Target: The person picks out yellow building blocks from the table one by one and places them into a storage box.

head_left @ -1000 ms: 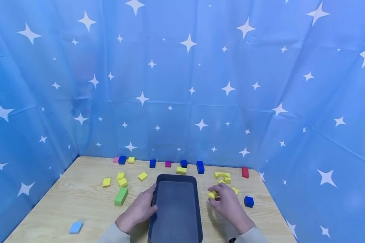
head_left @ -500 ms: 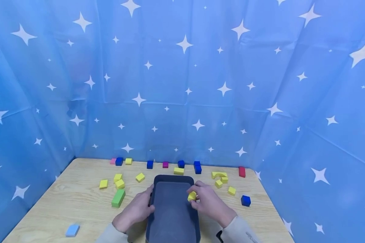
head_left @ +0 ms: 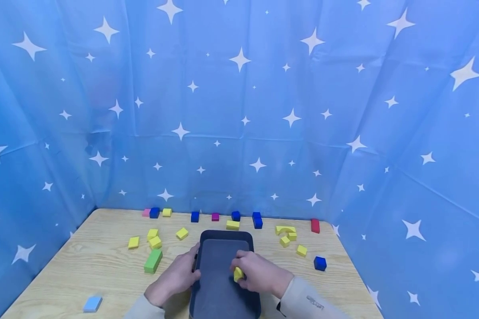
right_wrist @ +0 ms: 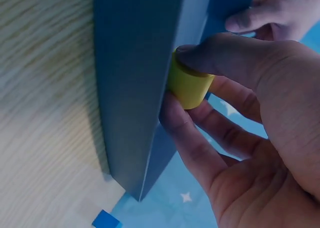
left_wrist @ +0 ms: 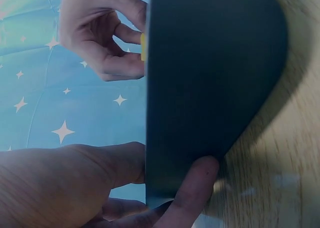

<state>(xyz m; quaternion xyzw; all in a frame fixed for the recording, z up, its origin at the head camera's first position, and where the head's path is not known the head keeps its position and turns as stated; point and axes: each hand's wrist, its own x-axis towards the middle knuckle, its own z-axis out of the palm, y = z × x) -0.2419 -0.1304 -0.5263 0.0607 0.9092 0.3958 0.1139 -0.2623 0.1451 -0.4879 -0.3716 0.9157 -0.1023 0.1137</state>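
A dark grey rectangular tray (head_left: 217, 266) stands on the table in front of me. My left hand (head_left: 174, 275) grips its left wall; in the left wrist view the thumb lies over the rim and a finger is against the outside wall (left_wrist: 215, 78). My right hand (head_left: 263, 274) is over the right half of the tray, pinching a yellow cylinder block (head_left: 237, 274). The right wrist view shows this cylinder (right_wrist: 190, 88) between thumb and fingertips, by the tray's rim. In the head view the fingers partly hide the cylinder.
Yellow blocks (head_left: 155, 242) and a green block (head_left: 153, 261) lie left of the tray, a light blue block (head_left: 92, 304) nearer. Behind are several blue blocks (head_left: 257, 220). To the right are a yellow arch (head_left: 285, 229), a red block (head_left: 315, 225) and a blue cube (head_left: 320, 263).
My right hand has carried the yellow cylinder leftward from the table right of the tray to over the tray's inside. My left hand keeps its grip on the tray wall.
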